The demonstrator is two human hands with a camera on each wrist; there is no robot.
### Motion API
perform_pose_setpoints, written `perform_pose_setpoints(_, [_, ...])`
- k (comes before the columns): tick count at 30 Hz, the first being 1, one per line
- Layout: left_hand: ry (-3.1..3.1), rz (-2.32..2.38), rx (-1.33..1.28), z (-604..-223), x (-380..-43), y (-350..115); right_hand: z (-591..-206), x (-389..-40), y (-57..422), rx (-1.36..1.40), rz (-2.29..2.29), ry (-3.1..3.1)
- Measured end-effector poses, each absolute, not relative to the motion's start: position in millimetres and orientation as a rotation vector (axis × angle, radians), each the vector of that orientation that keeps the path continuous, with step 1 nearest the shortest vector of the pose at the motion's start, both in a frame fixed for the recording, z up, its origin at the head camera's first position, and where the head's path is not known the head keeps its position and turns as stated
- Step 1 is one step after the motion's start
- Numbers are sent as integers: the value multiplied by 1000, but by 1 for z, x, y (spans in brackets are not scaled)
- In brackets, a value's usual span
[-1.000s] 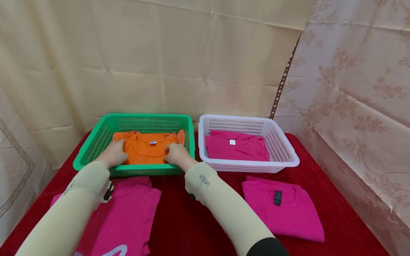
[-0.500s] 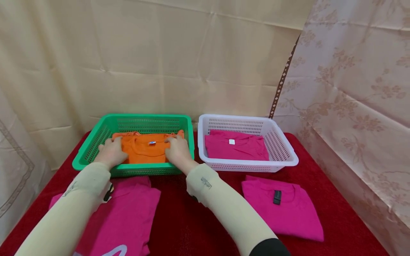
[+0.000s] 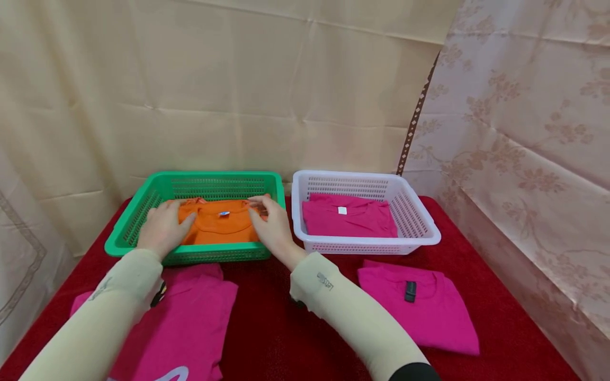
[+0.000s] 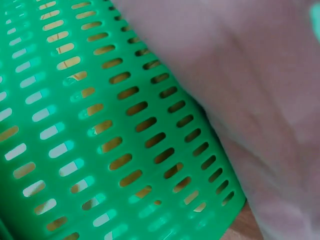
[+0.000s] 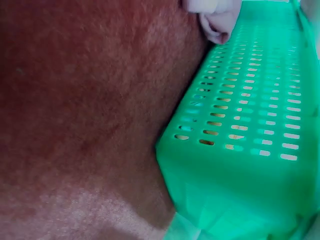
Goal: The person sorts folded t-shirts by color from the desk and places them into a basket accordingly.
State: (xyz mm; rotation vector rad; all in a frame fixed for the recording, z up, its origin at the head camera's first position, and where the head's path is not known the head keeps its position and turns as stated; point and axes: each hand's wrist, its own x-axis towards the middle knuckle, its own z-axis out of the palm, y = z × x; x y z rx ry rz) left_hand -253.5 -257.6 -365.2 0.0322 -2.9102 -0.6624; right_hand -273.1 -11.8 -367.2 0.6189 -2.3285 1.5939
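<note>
Inside the green basket [image 3: 200, 248] lies a folded orange T-shirt [image 3: 224, 225] with a small label at its neckline. My left hand [image 3: 162, 227] rests over the shirt's left side, fingers loosely spread. At the right side, my right hand [image 3: 272, 226] has thumb and fingers apart beside the cloth, pinching nothing visible. The left wrist view shows the basket's slotted wall [image 4: 115, 120] close up, and the right wrist view its slotted side [image 5: 240, 110]; the orange shirt appears in neither. Fingertips are partly hidden behind the hands.
A white basket [image 3: 371, 245] holding a folded pink T-shirt [image 3: 352, 225] stands to the right. Another pink T-shirt [image 3: 424, 312] lies folded in front of it. Under my left forearm is a pink T-shirt [image 3: 190, 323] with a white print. Red cloth [image 3: 281, 338] covers the table.
My fingers gripped the orange shirt's sides a second ago and have since loosened and spread. The right hand has shifted slightly right; the shirt stays in the green basket.
</note>
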Motion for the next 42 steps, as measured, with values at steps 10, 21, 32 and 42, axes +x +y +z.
perform_pose_setpoints(10, [-2534,-783,-69,-360,-238,-239,-356,-249,8,629,1847,-2270])
perform_pose_setpoints(21, [-2335,-948,-268,-363,-220,-198,-352,-225,30,581,2037,-2130])
perform_pose_setpoints(32, [-2111,-1159,-412,-372,-187,-150,-364,-209,55,448,2252,-1953])
perform_pose_setpoints(42, [-1991,-1439,-544,-385,-156,-89,-385,-190,79,372,2251,-1952])
